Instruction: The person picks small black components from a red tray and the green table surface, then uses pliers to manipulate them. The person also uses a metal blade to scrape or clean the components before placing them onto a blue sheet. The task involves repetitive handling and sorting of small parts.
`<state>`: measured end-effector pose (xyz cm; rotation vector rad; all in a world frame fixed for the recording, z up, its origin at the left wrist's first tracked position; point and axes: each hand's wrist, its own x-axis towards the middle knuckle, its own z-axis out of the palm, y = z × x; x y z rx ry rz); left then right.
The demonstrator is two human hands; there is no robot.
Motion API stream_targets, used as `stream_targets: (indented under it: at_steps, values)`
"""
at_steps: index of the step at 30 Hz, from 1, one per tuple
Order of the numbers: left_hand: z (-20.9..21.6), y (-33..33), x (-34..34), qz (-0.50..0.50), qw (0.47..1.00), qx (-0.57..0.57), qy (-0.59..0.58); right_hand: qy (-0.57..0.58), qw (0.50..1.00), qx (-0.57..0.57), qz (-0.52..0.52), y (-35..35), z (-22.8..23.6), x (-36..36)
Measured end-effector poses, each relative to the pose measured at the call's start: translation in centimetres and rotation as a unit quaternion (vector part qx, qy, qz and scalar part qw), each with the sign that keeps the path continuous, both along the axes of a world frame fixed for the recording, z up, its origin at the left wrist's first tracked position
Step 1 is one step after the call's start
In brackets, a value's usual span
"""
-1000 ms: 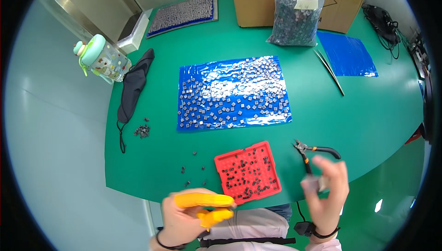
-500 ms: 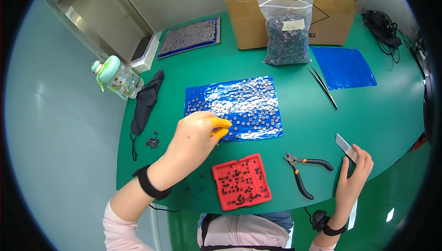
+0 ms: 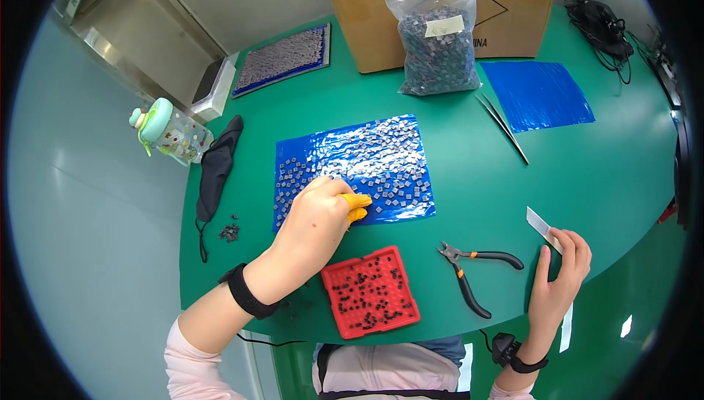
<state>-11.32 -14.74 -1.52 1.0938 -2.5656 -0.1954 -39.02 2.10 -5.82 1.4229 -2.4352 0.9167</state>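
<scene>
Left hand (image 3: 317,213) reaching out over near-left corner of the blue foil sheet (image 3: 350,169), closed around a yellow tool (image 3: 357,203); tool tip poking out from under the fingers, right at the small grey square parts (image 3: 381,158) spread across the sheet. Black wristband on left wrist. Cannot tell whether tool tip is touching a part.

Right hand (image 3: 559,279) at right near edge of the green surface (image 3: 587,180), fingers loosely curled, pinching a thin flat white strip (image 3: 544,225) between thumb and fingertips; strip angled up and left. Dark watch on right wrist.

Red tray (image 3: 370,291) on the surface just near side of the sheet, between both hands, dotted with small dark parts in its grid. Black-handled cutters (image 3: 469,268) lying just right of the tray, jaw end pointing toward the tray, near the right hand but not touched.

Farther back: clear bag (image 3: 433,37) full of grey parts standing against a cardboard box (image 3: 440,4). Second blue foil sheet (image 3: 537,94) at right, bare. Tweezers (image 3: 502,118) lying between the two blue sheets. Flat tray of grey parts (image 3: 282,59) at back left. Black face mask (image 3: 218,165) on left edge of surface, small pile of loose dark parts (image 3: 229,232) just near it. Mint-lidded bottle (image 3: 167,132) beside the mask.
</scene>
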Motion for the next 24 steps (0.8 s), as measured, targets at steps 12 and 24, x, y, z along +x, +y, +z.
stream_targets:
  at_steps: [12, 24]
  values:
    - [2.2, 0.8, 1.1, 0.020, 0.999, -0.016, 0.036, 0.002, 1.000, 0.003, 0.012, 0.1, 0.0, 0.3]
    - [3.8, 10.8, 10.0, 0.271, 0.952, 0.145, -0.013, -0.042, 0.949, 0.138, 0.281, -0.1, 2.3, 4.8]
